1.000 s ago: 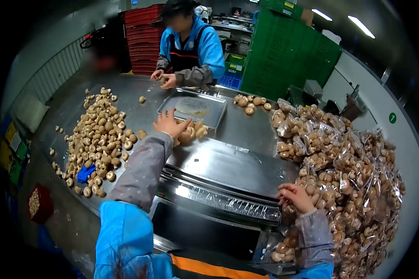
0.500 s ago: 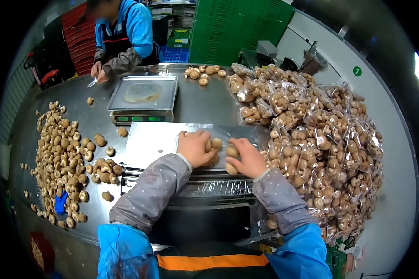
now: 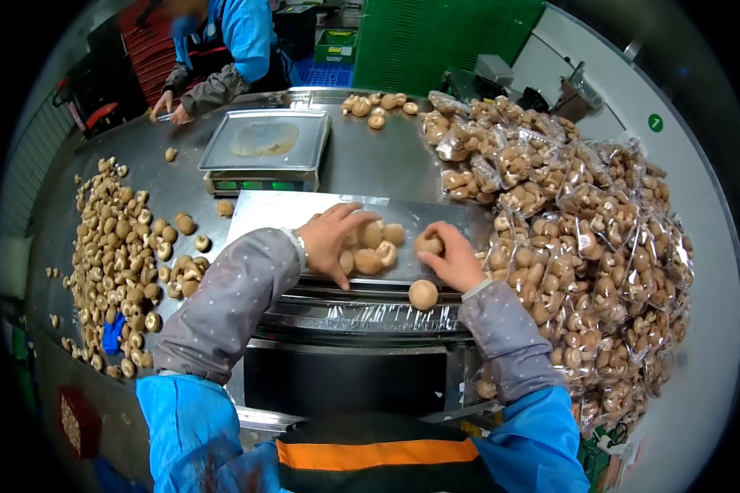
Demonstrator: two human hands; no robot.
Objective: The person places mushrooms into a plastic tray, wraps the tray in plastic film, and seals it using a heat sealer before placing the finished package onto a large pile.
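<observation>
A small cluster of brown mushrooms (image 3: 369,261) lies on the flat metal plate (image 3: 259,215) in front of me. Curved along the cluster's left side is my left hand (image 3: 327,240), its fingers and thumb spread, touching or nearly touching the mushrooms. My right hand (image 3: 455,261) pinches a single mushroom (image 3: 427,242) between thumb and fingers, just right of the cluster. One more mushroom (image 3: 423,294) sits at the plate's near edge, below the right hand. Shiny clear plastic (image 3: 362,316) stretches across the slotted metal unit nearest my body.
Loose mushrooms (image 3: 111,255) heap at left with a blue object (image 3: 113,333) among them. Bagged mushrooms (image 3: 584,246) pile high at right. Beyond the plate stands a scale (image 3: 263,141); several mushrooms (image 3: 376,122) lie farther back. A co-worker's hands (image 3: 173,111) hold something small.
My hands have moved apart; the left opened out from the mushrooms, leaving the cluster visible. The right hand shifted right with one mushroom, and another now lies at the near edge. The view shifted slightly.
</observation>
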